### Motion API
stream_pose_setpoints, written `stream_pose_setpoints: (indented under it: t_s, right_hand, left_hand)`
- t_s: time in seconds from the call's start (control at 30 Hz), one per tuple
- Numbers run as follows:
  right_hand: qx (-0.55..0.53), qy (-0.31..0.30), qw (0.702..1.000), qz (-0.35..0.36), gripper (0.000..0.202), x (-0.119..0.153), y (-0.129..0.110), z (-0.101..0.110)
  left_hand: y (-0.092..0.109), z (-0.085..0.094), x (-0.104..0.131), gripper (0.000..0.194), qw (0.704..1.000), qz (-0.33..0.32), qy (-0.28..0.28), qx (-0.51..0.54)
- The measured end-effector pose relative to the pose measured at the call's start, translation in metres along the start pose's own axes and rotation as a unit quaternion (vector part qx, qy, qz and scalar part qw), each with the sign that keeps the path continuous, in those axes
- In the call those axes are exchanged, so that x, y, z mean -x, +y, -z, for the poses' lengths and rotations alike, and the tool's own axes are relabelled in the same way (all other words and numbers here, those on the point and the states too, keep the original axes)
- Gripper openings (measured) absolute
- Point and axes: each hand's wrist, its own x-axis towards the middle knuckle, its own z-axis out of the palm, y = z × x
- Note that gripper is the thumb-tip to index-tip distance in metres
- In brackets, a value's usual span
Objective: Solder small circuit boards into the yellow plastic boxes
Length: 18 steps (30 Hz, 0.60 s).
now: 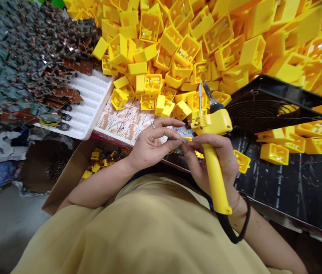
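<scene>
Forearms [106, 180] angle inward, left hand [152, 146] pinching a tiny part [186, 140] right by the right hand's [229, 160] fingertips; the right's also got a yellow soldering gun [211, 156] tucked in, tip pointing away.

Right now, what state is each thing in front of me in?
Left hand, pinching a small dark part
Yellow tool, held in the right hand, pointing away
Yellow cases, heaped, many open
Black fan, tilted
White tray, partly covered by components
Cardboard box, open, yellow pieces inside
</scene>
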Motion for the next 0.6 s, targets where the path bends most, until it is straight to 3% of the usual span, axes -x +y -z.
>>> stream_pose_setpoints:
  t_s: [0.1, 0.17, 0.27, 0.37, 0.43, 0.5, 0.6]
  right_hand:
    - [-0.013, -0.01, 1.0, -0.006, 0.028, 0.001, 0.0, -0.002]
    - [-0.028, -0.031, 0.999, -0.006, 0.031, 0.002, 0.004, 0.002]
    - [-0.017, -0.081, 0.997, 0.0, 0.041, 0.002, 0.019, 0.014]
    - [0.074, -0.133, 0.986, 0.062, 0.045, 0.001, 0.041, 0.029]
    - [0.112, -0.185, 0.969, 0.116, 0.042, 0.0, 0.053, 0.033]
    - [0.133, -0.224, 0.952, 0.158, 0.036, 0.001, 0.06, 0.03]
    - [0.165, -0.209, 0.947, 0.181, 0.029, 0.003, 0.06, 0.018]
  left_hand:
    - [0.004, 0.003, 0.002, 0.004, 0.997, -0.069, 0.007, -0.04]
    - [0.009, 0.008, 0.002, 0.009, 0.998, -0.065, 0.007, -0.018]
    - [0.018, 0.022, -0.004, 0.02, 0.997, 0.073, 0.021, 0.035]
    - [0.02, 0.039, -0.018, 0.025, 0.978, 0.208, 0.017, 0.018]
    - [0.016, 0.047, -0.03, 0.02, 0.968, 0.246, -0.047, -0.016]
    - [0.01, 0.05, -0.04, 0.011, 0.948, 0.276, -0.153, -0.037]
    - [0.0, 0.045, -0.048, 0.007, 0.904, 0.317, -0.281, -0.055]
